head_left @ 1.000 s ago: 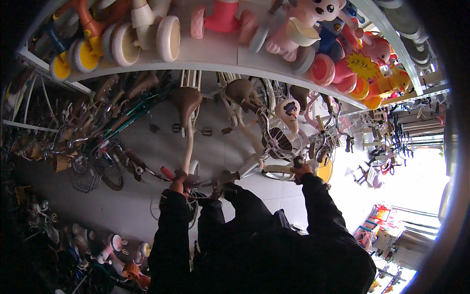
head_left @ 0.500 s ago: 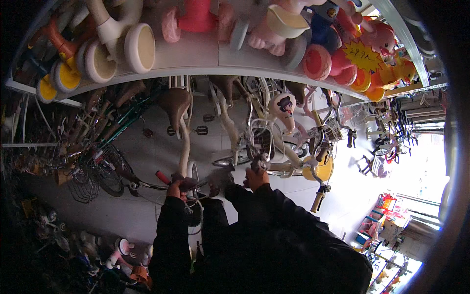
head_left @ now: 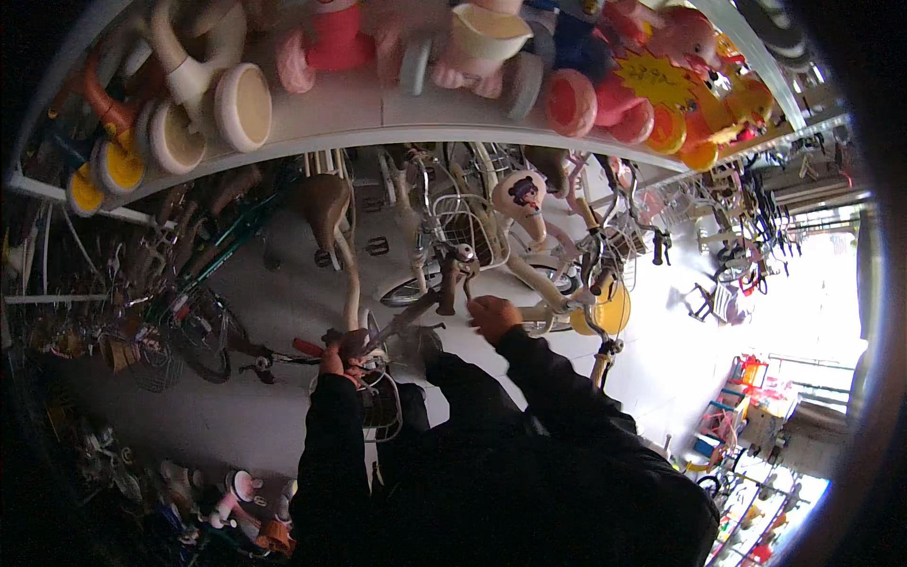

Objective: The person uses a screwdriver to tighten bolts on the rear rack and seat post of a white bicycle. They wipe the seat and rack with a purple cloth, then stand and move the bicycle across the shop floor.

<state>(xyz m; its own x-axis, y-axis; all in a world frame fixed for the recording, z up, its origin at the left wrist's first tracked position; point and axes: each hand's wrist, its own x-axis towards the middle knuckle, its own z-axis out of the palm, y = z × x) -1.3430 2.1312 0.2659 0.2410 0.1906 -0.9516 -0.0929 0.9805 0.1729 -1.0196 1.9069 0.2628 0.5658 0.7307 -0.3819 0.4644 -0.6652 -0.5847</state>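
My left hand (head_left: 344, 359) is closed around part of a bicycle handlebar, beside a red grip (head_left: 307, 347). The cream bicycle frame (head_left: 350, 274) with a brown saddle (head_left: 321, 206) runs down toward that hand. A wire basket (head_left: 383, 408) sits just below it. My right hand (head_left: 494, 319) has its fingers curled, with nothing visible in them. It is just right of a brown handlebar grip (head_left: 446, 299) and its brake lever (head_left: 468, 282), and looks apart from both. A bell (head_left: 463, 252) sits above that grip.
A white shelf (head_left: 378, 137) holding toy ride-ons crosses ahead. Several bicycles stand under it, one with a cartoon-printed saddle (head_left: 521, 200). A yellow round thing (head_left: 607, 307) is to the right. More bicycles and a basket (head_left: 156, 364) crowd the left; pink toys (head_left: 231, 501) are lower left.
My right hand has come off the brown grip, which now points down to its left. That handlebar has swung left. My left hand stays on its handlebar. The shelf has shifted leftward in view.
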